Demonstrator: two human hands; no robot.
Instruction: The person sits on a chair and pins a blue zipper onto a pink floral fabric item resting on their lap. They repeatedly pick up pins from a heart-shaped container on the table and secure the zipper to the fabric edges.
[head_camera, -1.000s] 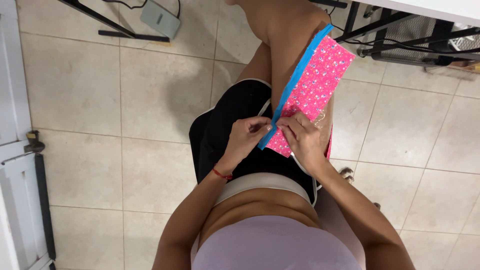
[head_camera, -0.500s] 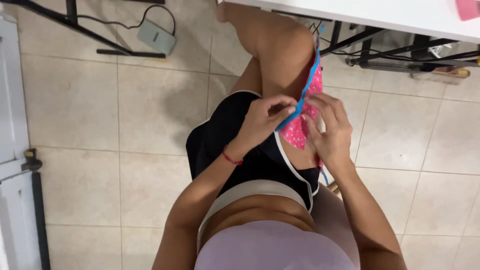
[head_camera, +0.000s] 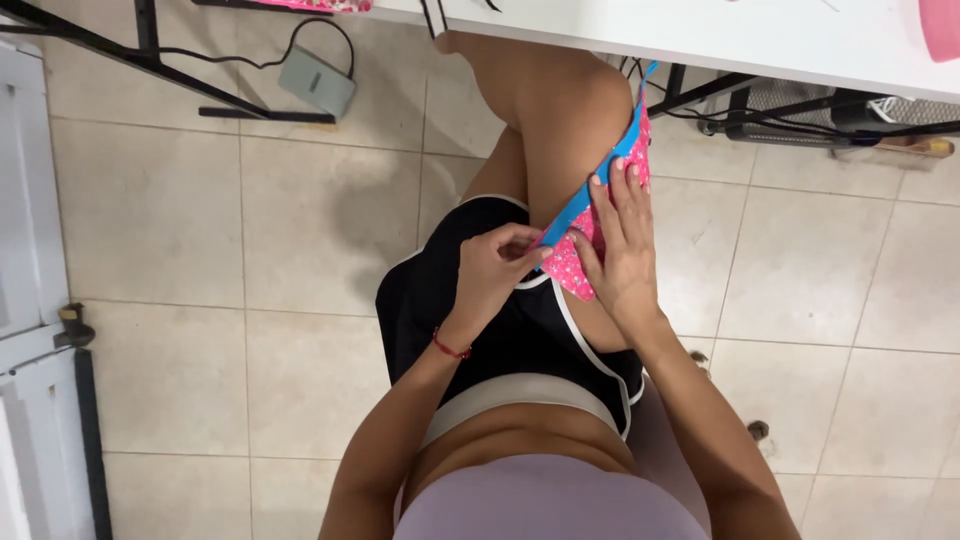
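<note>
A pink patterned fabric piece with a blue strip along its edge lies over my thigh, below the white table edge. My left hand pinches the near end of the blue strip between thumb and fingers. Over the fabric lies my right hand, fingers flat and spread, pressing it against the leg. The far part of the fabric is hidden behind my knee and right hand.
A white table spans the top, with a pink object at its right corner. A grey pedal with a cable lies on the tiled floor beside black table legs. A white door stands at left.
The view has shifted, bringing the table edge in. The fabric has dropped lower along my thigh, and my right hand has gone from pinching its edge to lying flat over it.
</note>
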